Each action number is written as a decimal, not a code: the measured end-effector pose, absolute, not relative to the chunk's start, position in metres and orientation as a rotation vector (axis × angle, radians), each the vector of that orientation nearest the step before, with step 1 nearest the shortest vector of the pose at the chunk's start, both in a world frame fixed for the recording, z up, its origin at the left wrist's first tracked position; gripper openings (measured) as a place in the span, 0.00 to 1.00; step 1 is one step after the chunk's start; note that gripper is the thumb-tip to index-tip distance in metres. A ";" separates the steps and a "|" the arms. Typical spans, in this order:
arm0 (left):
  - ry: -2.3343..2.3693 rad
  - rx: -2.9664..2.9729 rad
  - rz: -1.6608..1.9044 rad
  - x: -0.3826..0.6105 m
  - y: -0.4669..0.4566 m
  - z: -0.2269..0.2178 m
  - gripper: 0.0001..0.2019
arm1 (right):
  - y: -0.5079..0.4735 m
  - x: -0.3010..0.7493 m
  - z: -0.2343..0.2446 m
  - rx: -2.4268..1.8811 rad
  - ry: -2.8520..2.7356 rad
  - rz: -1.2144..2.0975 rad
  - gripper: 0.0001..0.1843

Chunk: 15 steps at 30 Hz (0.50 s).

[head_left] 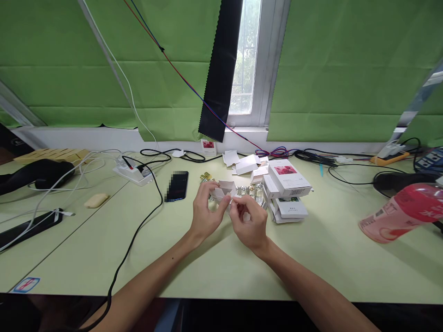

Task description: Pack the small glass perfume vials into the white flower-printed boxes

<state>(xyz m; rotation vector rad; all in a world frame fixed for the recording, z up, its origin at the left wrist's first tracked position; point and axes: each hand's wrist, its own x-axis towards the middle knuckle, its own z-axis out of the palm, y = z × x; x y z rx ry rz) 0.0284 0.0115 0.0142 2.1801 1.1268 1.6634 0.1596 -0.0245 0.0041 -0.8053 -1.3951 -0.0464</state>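
Note:
Between both hands is a small white cardboard box (226, 186) with its flaps standing up. My left hand (207, 210) is closed around its left side, thumb on the near edge. The fingers of my right hand (249, 221) pinch the box's near right part; the fingertips partly cover it. Just behind lie several small shiny silver and gold pieces (259, 192), partly hidden by the hands. To the right sits a pile of white boxes, the top one a larger box (289, 177) with a red picture. Flattened white card pieces (246, 163) lie behind.
A dark phone (177, 186) lies left of the hands, near a black cable (138, 229) running to the table's front edge. Farther left are a white power strip (133, 173) and a cream oval case (96, 200). A pink bottle (398, 214) lies tilted at the right.

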 end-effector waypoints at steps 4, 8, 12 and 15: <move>1.120 2.166 1.643 0.028 0.011 0.013 0.08 | -0.025 0.160 0.004 -0.808 -1.402 -0.057 0.06; 1.120 2.157 1.629 0.028 0.011 0.015 0.08 | -0.024 0.160 0.003 -0.824 -1.402 -0.068 0.05; 1.129 2.158 1.624 0.029 0.010 0.016 0.08 | -0.024 0.159 0.003 -0.824 -1.399 -0.060 0.05; 1.131 2.170 1.621 0.029 0.010 0.016 0.08 | -0.024 0.159 0.003 -0.821 -1.396 -0.060 0.05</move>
